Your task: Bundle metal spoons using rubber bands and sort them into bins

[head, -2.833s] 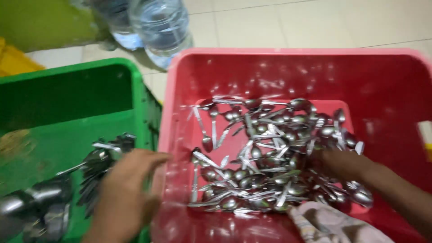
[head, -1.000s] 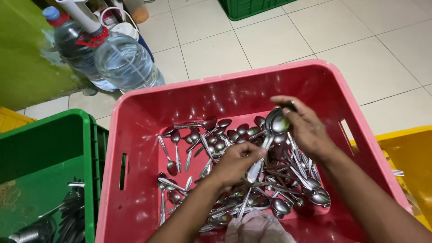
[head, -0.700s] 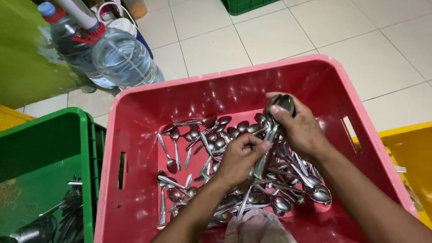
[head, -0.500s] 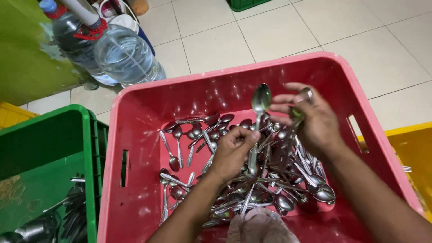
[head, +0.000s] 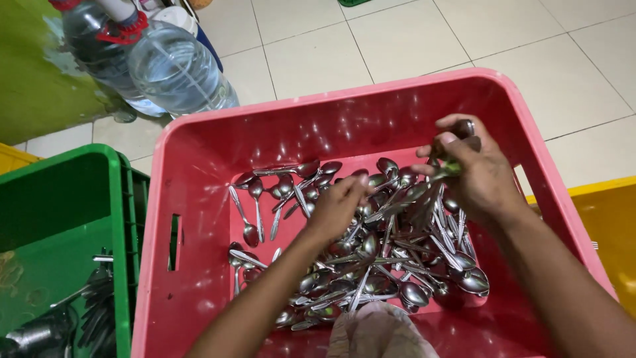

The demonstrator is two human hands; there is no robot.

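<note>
A red plastic crate (head: 199, 172) holds a pile of several metal spoons (head: 371, 265). My left hand (head: 338, 205) reaches down into the pile with its fingers closed on spoon handles near the middle. My right hand (head: 480, 169) is raised above the right side of the pile. Its fingers are pinched on a small bunch of spoons (head: 437, 176), and a greenish scrubbing pad seems pressed against them. A crumpled cloth (head: 377, 331) lies at the crate's near edge.
A green crate (head: 126, 219) at the left holds dark metal cutlery (head: 99, 311). A yellow crate (head: 606, 232) sits at the right. Large clear water bottles (head: 172, 66) lie on the tiled floor behind, beside a green wall.
My left hand came across from the green crate into the red one. The spoon that my right hand held upright has come down, and both hands sit lower over the pile.
</note>
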